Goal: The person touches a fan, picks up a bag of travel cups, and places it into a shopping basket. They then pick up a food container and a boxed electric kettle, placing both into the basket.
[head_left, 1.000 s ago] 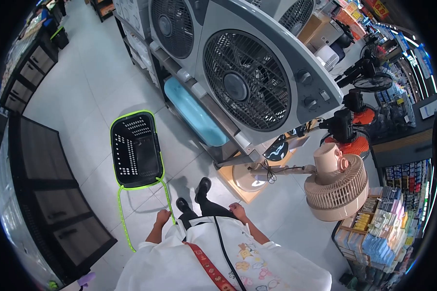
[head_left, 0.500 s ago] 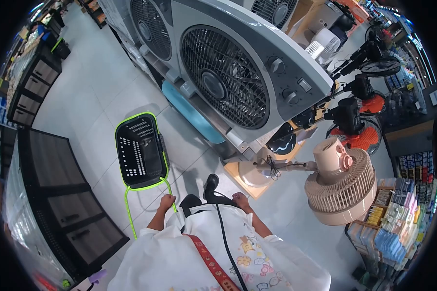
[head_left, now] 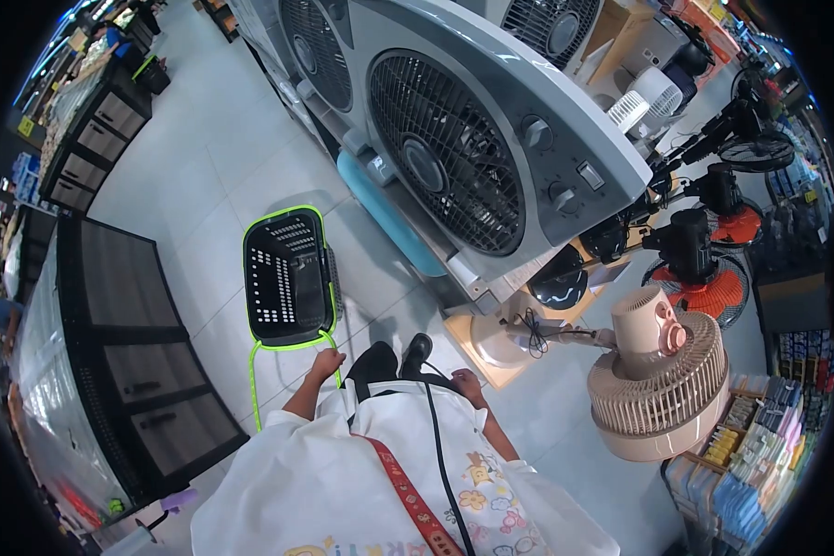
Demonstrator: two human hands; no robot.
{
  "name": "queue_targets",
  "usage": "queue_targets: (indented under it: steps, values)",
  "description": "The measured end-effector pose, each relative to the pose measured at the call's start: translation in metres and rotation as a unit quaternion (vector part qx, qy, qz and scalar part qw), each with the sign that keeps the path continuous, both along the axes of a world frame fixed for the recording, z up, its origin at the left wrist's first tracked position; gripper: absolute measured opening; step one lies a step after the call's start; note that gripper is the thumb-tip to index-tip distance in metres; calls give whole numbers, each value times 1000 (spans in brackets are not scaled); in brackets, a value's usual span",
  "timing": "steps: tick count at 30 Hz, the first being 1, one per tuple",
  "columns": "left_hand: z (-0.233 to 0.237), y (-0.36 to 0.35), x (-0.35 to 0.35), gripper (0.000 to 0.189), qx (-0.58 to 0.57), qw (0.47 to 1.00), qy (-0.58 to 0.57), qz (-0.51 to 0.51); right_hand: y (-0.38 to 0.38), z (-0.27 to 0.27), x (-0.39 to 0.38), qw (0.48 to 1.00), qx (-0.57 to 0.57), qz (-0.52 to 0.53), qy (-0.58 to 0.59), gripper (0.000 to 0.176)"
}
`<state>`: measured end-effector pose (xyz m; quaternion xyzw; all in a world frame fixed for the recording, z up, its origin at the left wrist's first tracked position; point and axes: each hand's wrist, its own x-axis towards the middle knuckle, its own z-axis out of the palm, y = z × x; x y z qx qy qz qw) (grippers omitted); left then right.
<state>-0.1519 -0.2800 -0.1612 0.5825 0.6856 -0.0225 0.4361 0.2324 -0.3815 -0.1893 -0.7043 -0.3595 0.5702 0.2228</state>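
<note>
My left hand is closed, its fingers curled over a bar of a shopping basket's lime-green handle. Whether it grips that bar is hidden. My forearm lies between the handle's two sides, and the handle's far end disappears behind my sleeve. Ahead of that hand, the black basket with a lime-green rim has slotted walls and no goods visible inside. On the other side of my body, my right hand hangs closed beside my dark trousers, with nothing visible in it. The base of a beige pedestal fan stands just beyond it.
Large grey box fans fill the display ahead. To the right are the beige fan, black-and-orange fans and shelves of folded packs. A dark cabinet borders the left side. Pale tiled floor runs ahead between the displays.
The displays and basket have shifted slightly right in view. My left hand sits a little higher and nearer the basket rim. Both hands stay closed.
</note>
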Motion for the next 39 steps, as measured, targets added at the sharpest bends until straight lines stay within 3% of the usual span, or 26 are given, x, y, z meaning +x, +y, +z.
queue_targets:
  steps: [8,12,14,16,22,26,30,34,35,39]
  values:
    - [1,8,10,40,-41,997,-28,58,-3,7,-5,1000,-7,-4,15,19]
    - [-11,15,5,39,-59,997,-23,52,-7,-11,0,1000,-8,4,-12,20]
    - [-19,17,-1,36,-40,999,-19,1,-9,-21,1,999,3,17,-38,20]
    - [-14,24,-2,36,-50,999,-12,-6,-7,-24,4,998,-49,-40,10,20]
    - [-19,38,-1,36,-19,1000,-11,-14,9,-29,9,994,9,64,-82,25]
    - [-32,40,-3,37,20,1000,-6,-15,26,-21,9,996,-40,57,-48,25]
    - [-21,39,-4,38,-36,999,-19,7,24,-41,14,998,-27,52,-14,24]
    - [-17,35,-6,39,-48,999,1,2,6,-98,23,1000,-6,19,24,26]
    - [-14,33,-6,39,-50,999,2,7,4,-110,21,998,-37,47,-35,26]
    - [-8,32,-3,40,-62,998,6,4,7,-104,29,996,-43,71,-22,25]
